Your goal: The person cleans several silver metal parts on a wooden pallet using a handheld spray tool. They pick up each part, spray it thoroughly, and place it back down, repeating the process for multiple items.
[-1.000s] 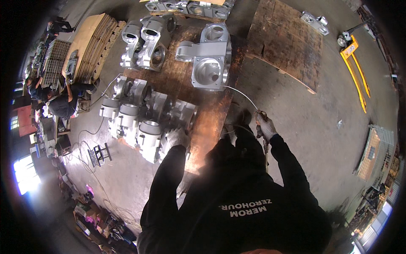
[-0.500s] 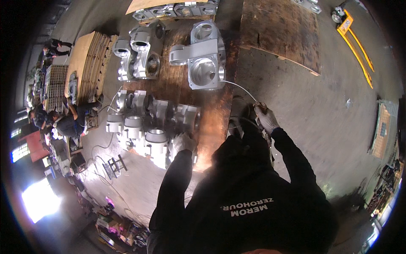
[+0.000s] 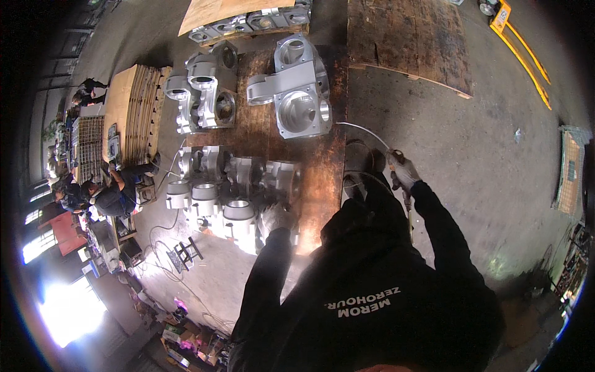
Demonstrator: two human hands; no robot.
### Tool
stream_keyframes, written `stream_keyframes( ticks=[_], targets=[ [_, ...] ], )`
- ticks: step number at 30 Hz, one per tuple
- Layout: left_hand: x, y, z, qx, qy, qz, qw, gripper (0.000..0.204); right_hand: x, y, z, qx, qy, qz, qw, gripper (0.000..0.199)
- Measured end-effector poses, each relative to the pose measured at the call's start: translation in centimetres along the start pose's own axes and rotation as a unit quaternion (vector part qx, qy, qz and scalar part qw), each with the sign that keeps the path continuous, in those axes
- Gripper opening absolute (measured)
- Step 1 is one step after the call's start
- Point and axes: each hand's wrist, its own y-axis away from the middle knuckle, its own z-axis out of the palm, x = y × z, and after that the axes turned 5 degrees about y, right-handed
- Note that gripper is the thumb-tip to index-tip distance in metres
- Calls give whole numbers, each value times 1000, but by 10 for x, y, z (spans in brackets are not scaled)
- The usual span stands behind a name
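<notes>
The gloved left hand (image 3: 276,217) rests on a grey cast-metal housing (image 3: 282,180); its grip cannot be told. The gloved right hand (image 3: 403,170) is closed around a thin tool with a pale hose (image 3: 362,128), above a rusty steel plate (image 3: 322,186).

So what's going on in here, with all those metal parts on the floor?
A person in a dark top stands over rows of grey metal castings laid on a rusty floor plate. The gloved left hand rests on one of the nearest castings, while the gloved right hand grips a slim tool with a thin hose curving off it. Other people work at the far left.
</notes>
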Motion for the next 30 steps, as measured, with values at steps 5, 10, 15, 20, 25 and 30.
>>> stream_keyframes(
  ticks=[5,10,15,20,25,30],
  targets=[
    [-13,-5,18,30,-3,-26,999,38,17,-17,30,11,80,-71,994,43],
    [-12,-6,15,-1,1,-19,1000,40,11,-35,37,-39,40,17,998,43],
    [-1,5,2,5,3,-35,999,43,-38,0,34,-55,-28,40,997,43],
    [4,4,-7,-1,-21,-39,999,39,-9,-12,14,-3,51,-57,997,43],
    [-9,0,11,24,-2,-39,999,43,-1,-33,4,-4,4,9,1000,45],
    [-3,-1,6,9,-38,-91,995,45,-1,-53,24,-38,3,-3,999,44]
  ],
)
